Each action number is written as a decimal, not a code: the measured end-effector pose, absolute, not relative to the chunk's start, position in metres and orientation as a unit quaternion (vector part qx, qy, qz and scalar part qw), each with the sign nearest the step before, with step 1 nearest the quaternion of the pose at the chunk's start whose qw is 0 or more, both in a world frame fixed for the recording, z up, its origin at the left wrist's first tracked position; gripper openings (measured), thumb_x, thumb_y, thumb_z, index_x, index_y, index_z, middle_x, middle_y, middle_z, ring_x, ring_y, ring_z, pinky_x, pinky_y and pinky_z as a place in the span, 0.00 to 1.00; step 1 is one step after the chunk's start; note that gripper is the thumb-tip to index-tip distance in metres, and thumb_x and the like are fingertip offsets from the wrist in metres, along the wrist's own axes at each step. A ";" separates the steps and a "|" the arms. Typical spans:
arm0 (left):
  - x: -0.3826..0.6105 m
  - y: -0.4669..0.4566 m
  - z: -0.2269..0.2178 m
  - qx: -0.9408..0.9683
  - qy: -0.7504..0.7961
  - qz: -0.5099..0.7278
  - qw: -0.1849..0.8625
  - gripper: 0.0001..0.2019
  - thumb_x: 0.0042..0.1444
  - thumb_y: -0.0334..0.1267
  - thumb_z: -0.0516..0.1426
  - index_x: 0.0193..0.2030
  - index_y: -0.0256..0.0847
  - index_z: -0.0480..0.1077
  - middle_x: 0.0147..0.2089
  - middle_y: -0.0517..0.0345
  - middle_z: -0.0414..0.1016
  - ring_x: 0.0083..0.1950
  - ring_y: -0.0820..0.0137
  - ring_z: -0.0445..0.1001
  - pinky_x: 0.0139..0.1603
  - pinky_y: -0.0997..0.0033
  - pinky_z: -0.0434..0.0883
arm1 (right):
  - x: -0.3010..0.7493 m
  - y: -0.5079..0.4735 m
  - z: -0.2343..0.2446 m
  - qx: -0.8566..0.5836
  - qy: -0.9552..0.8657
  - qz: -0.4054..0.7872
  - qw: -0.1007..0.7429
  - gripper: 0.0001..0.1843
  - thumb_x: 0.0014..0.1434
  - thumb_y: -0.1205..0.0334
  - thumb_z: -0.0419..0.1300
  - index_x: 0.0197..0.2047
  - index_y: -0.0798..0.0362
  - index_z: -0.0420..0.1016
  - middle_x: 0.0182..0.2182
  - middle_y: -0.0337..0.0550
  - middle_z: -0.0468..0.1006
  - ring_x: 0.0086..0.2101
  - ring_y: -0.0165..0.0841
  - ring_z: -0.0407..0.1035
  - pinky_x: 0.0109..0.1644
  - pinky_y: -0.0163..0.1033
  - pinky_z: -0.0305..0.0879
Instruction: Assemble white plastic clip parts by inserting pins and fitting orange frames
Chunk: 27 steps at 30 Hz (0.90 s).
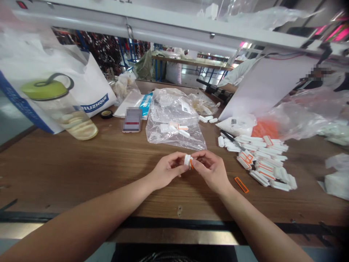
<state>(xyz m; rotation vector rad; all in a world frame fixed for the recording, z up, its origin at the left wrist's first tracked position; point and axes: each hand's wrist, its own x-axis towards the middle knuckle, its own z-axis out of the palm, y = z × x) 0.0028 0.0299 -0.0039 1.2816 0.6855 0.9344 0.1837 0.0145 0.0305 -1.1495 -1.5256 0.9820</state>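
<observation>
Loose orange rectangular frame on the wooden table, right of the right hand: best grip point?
Pinch one long side of the orange rectangular frame from above, with the right hand. It lies flat and apart on the wooden table; its open centre probably admits a fingertip.

Probably a garment-trade workshop: a long wooden workbench with small white-and-orange pieces heaped at 3 o'clock and clear plastic bags at 12, patterned cloth on blue racks at 11, another worktable beyond
</observation>
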 end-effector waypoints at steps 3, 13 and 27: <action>0.003 0.030 -0.002 0.564 0.305 0.411 0.648 0.17 0.55 0.42 0.64 0.49 0.41 0.71 0.40 0.56 0.74 0.37 0.71 0.70 0.33 0.73 0.70 | 0.184 0.015 0.028 -0.463 -0.627 0.403 0.479 0.07 0.55 0.60 0.65 0.36 0.53 0.77 0.27 0.40 0.77 0.28 0.29 0.70 0.32 0.35 0.68; 0.006 0.026 -0.001 0.581 0.314 0.432 0.614 0.16 0.57 0.44 0.62 0.50 0.41 0.71 0.42 0.54 0.74 0.38 0.69 0.71 0.35 0.70 0.69 | 0.182 0.018 0.023 -0.470 -0.608 0.423 0.480 0.10 0.54 0.57 0.68 0.36 0.53 0.75 0.27 0.39 0.76 0.27 0.29 0.69 0.31 0.35 0.67; 0.001 0.033 -0.003 0.543 0.312 0.425 0.654 0.18 0.54 0.43 0.65 0.49 0.41 0.71 0.40 0.55 0.74 0.39 0.69 0.73 0.33 0.72 0.72 | 0.181 0.020 0.018 -0.487 -0.616 0.426 0.450 0.13 0.55 0.53 0.67 0.38 0.52 0.75 0.29 0.42 0.79 0.28 0.31 0.71 0.32 0.36 0.68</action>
